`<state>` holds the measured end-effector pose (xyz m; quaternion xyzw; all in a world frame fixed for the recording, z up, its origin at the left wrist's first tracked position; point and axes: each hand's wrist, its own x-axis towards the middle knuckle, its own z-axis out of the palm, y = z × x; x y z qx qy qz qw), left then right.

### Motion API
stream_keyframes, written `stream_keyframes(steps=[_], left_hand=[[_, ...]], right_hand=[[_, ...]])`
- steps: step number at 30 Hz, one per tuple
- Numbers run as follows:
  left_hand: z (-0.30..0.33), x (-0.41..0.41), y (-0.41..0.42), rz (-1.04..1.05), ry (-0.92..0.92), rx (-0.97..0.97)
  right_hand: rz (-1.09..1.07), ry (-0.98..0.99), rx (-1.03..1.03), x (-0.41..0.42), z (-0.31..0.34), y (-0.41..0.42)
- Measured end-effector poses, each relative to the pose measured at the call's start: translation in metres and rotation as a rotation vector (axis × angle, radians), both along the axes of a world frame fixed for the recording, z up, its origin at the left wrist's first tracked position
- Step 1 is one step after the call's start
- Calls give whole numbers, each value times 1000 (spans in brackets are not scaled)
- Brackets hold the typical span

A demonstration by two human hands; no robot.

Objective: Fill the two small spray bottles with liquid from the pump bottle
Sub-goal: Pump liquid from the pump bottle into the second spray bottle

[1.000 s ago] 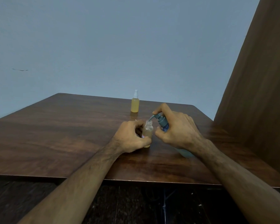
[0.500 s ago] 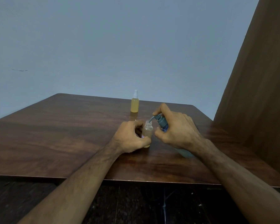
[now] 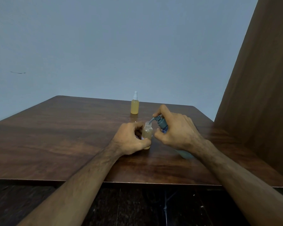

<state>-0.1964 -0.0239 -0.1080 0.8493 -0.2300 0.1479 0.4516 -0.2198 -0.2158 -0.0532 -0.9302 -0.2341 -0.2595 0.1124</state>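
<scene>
My left hand (image 3: 129,139) grips a small open spray bottle (image 3: 147,132) standing on the wooden table (image 3: 55,136), with no cap on its neck. My right hand (image 3: 175,129) holds the blue pump bottle (image 3: 162,123) tilted toward it, index finger on the pump head, and the spout tip sits over the small bottle's mouth. Its lower body (image 3: 185,154) shows under my wrist. A second small spray bottle (image 3: 135,105), filled with yellow liquid and capped with a white sprayer, stands upright farther back.
A tall brown wooden panel (image 3: 260,103) rises along the table's right side. A pale blue wall (image 3: 121,46) stands behind the table. The near table edge (image 3: 137,182) runs above a dark floor.
</scene>
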Motion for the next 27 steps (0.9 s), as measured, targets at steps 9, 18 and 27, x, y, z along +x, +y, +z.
stream_keyframes(steps=[9, 18, 27], left_hand=[[-2, 1, 0, -9, -14, -9], [-1, 1, 0, -15, -16, -12], [-1, 1, 0, -9, -14, 2]], right_hand=[[1, 5, 14, 0, 0, 0], [4, -11, 29, -1, 0, -1], [-1, -22, 35, 0, -1, 0]])
